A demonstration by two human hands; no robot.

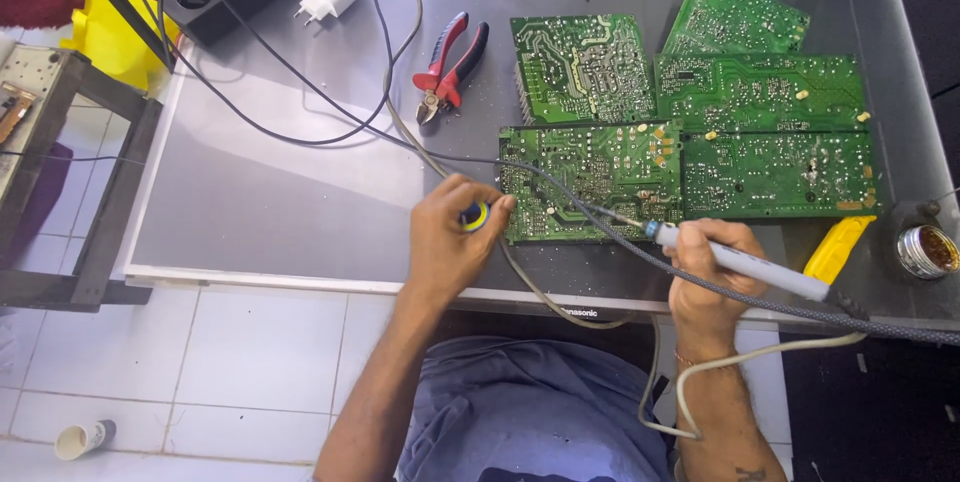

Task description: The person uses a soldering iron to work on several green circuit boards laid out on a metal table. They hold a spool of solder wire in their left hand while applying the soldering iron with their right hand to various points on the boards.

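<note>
— What does the right hand [712,272] hold?
— It is clamped on a white, pen-shaped soldering iron [735,260], tip at the near edge of a flat green circuit board [590,180].
— And the left hand [452,242]?
— Fingers closed around a small round yellow-and-blue object [474,216], just left of that board on the grey metal surface [280,192]. Red-handled cutters [450,67] lie farther off.

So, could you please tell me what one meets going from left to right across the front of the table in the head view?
Left hand on a yellow-and-blue tool → right hand holding a white soldering iron → yellow handle → small round tin.
</note>
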